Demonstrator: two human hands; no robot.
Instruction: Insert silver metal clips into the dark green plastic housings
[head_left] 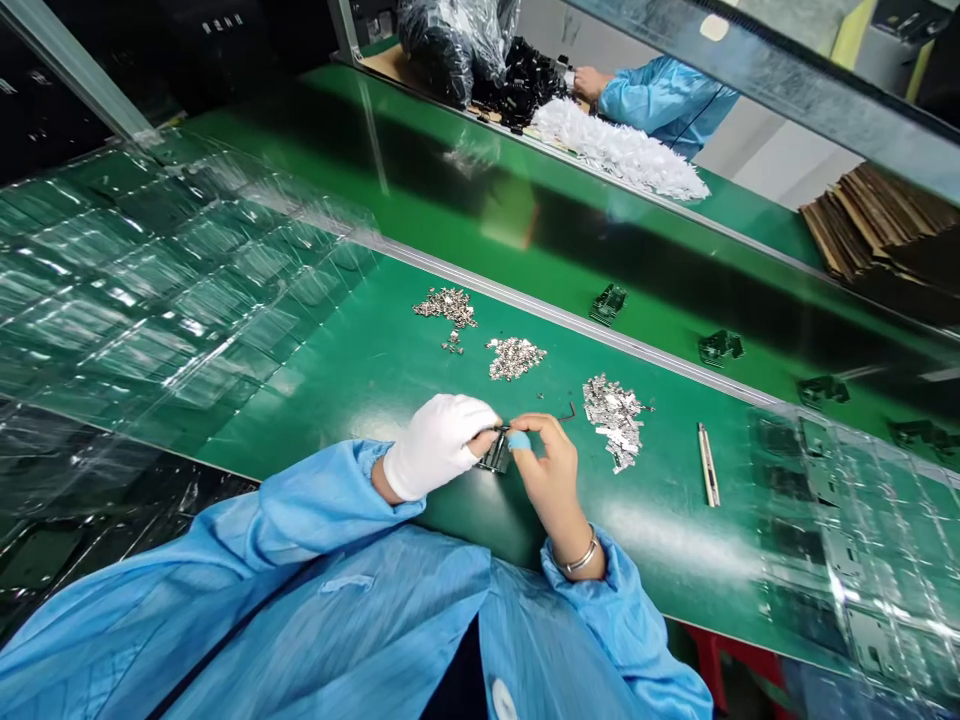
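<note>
Left hand (439, 448) (gloved) on workpiece (495, 457).

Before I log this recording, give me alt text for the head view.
A white-gloved left hand and an ungloved right hand hold a small dark part over a green workbench. Nearby lie three piles of small silvery pieces and a slim tool, with clear plastic trays to either side.

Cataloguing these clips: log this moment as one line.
left hand: gloved, holding dark part | right hand: at same part | nearby: piled metal pieces on green tabletop
</note>
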